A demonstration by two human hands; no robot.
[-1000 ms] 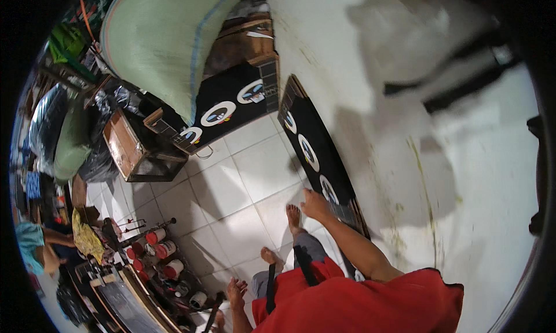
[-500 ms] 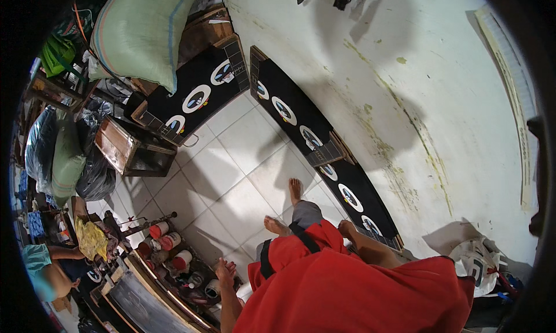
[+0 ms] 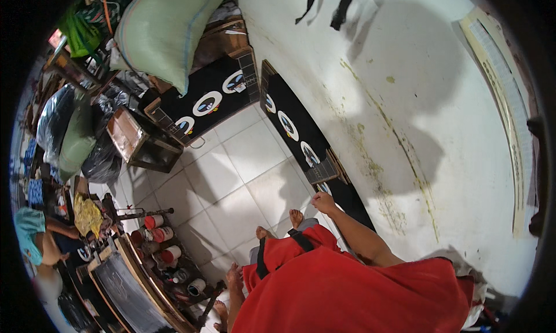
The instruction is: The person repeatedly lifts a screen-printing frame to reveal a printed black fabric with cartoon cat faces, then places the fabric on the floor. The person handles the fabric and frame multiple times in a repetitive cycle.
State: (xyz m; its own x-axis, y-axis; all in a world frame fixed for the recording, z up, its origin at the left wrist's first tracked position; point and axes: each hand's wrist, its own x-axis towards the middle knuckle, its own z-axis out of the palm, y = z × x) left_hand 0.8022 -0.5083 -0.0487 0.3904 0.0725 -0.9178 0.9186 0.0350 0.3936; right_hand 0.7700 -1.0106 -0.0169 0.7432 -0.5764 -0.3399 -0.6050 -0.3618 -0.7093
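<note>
My right hand (image 3: 322,202) is out over the lower end of a black printed panel (image 3: 341,208) along the wall. Its fingers are curled in, and no object shows in them. My left hand (image 3: 234,275) hangs low by my left side, near the rack of cans, fingers loosely apart and nothing seen in them. Another black panel (image 3: 294,95) with white ovals leans along the wall further off. A third such panel (image 3: 223,98) stands across the far end, below a big pale green sack.
White floor tiles (image 3: 231,188) lie between the panels and a rack holding several red and white cans (image 3: 161,234). A wooden stool (image 3: 145,139) stands at left beside plastic-wrapped bundles. A co-worker in a teal shirt (image 3: 29,234) is at far left, near a yellow cloth (image 3: 87,214).
My right hand has risen from beside my body and reached forward toward the wall panels. My left hand has dropped a little. The view has shifted slightly.
</note>
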